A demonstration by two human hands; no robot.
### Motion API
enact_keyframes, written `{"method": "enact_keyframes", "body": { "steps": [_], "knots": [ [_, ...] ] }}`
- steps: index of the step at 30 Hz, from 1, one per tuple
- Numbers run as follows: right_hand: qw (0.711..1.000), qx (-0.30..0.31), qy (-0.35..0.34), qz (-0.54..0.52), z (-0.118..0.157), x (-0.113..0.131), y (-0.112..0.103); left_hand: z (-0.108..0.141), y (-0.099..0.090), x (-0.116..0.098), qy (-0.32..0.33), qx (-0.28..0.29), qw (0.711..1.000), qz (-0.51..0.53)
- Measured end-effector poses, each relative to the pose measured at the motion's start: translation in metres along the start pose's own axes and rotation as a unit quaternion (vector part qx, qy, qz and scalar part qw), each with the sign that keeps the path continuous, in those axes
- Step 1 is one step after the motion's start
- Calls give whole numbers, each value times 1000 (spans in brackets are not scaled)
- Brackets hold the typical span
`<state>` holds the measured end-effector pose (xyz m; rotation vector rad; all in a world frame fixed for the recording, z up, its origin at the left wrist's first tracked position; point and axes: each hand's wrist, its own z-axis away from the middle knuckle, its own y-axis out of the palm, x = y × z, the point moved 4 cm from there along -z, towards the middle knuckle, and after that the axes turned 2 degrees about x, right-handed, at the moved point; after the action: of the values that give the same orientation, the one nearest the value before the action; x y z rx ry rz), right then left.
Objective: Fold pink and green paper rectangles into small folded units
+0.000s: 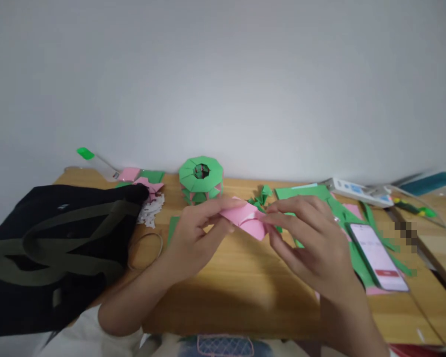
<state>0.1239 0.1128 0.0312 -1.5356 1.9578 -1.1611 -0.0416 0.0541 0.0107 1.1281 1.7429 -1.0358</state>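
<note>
A partly folded piece of pink paper [250,223] is held in the air above the wooden table, between both hands. My left hand [198,233] pinches its left corner between thumb and fingers. On the right edge, the thumb and fingertips of my right hand [312,238] close on the same paper. Behind it stands a round folded-paper ring [201,173], green with pink parts and a hole in its top. Small green folded pieces [263,195] lie just beyond the pink paper, partly hidden by my hands.
At left a black bag [78,238] covers much of the table [223,292]. Pink folded pieces [150,186] and white scraps [152,210] lie behind it. To the right are green paper sheets [301,192], a lit phone [377,255] and a white power strip [360,191].
</note>
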Motion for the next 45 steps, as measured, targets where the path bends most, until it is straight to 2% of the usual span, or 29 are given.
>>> {"method": "enact_keyframes", "body": {
  "steps": [5,10,15,20,25,31,36,41,45],
  "knots": [
    [996,-63,58,-31,-10,16,-2,-10,6,-1,-70,-78,988,117],
    [992,-93,80,6,-18,25,2,-12,9,0,-118,-100,972,178],
    [994,-78,76,16,-20,24,7,-11,9,2,-142,-81,964,211],
    [995,-70,71,11,-20,23,11,-11,8,1,-131,-38,964,226],
    [995,-62,70,17,-21,20,13,-9,7,0,-131,-17,975,177],
    [996,-52,42,58,-21,19,13,-6,6,0,-84,-8,996,14],
    [993,-43,38,104,-20,23,17,-2,7,-2,-38,-14,993,-107],
    [991,-77,51,100,-19,28,19,-2,8,-6,-18,-14,992,-121],
    [992,-77,44,89,-19,26,16,-1,9,-6,-12,-14,994,-111]
  ]
}}
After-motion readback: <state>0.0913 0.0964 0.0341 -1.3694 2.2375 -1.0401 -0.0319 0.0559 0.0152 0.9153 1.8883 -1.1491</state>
